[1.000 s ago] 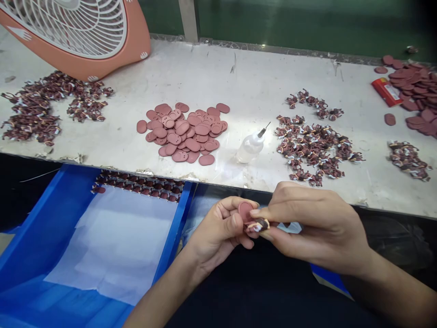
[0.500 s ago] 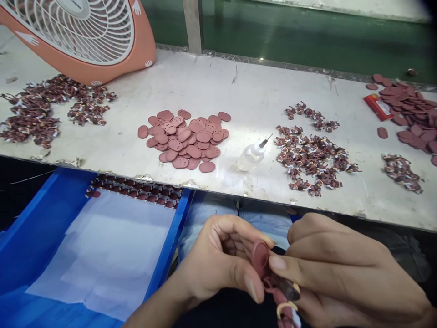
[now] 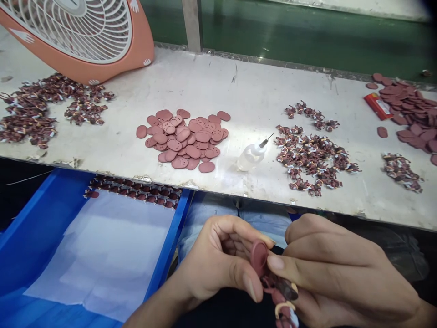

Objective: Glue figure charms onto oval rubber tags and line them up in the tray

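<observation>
My left hand point(image 3: 218, 262) and my right hand point(image 3: 336, 271) meet low in the view, below the bench edge. Between their fingertips sits a reddish-brown oval disc point(image 3: 259, 257), pinched by my left thumb and fingers. Against its lower edge my right hand presses a small dark brown figure piece point(image 3: 283, 296) with cream trim. On the bench lie a pile of the same oval discs point(image 3: 187, 139), a heap of small figure pieces point(image 3: 312, 157) and a small clear glue bottle point(image 3: 251, 155) with a needle tip.
A blue bin point(image 3: 44, 223) lined with white paper holds a row of finished pieces point(image 3: 133, 189) at its far end. An orange fan point(image 3: 82, 36) stands at the back left. More figure pieces point(image 3: 34, 114) lie left; more discs point(image 3: 409, 111) and a red box point(image 3: 378, 106) far right.
Over the second, both hands dropped lower and closer to the camera with the disc and figure piece. In the last half second they barely moved.
</observation>
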